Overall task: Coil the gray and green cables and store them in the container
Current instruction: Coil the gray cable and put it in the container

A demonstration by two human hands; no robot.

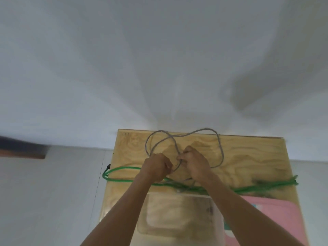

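The gray cable [220,144] forms two loose loops over the far part of the wooden table [248,153]. My left hand [157,166] and my right hand [193,162] are both closed on it where the loops meet, held side by side above the table. The green cable [122,180] lies stretched across the table under my forearms, looping off the left edge and bunching at the right edge. A clear plastic container [179,213] stands on the table close to me, between my arms; nothing shows inside it.
A pink lid or mat [282,219] lies at the near right, beside the container. The table's far edge meets a white wall. Pale floor shows to the left of the table, and a dark brown ledge [21,151] juts in at the far left.
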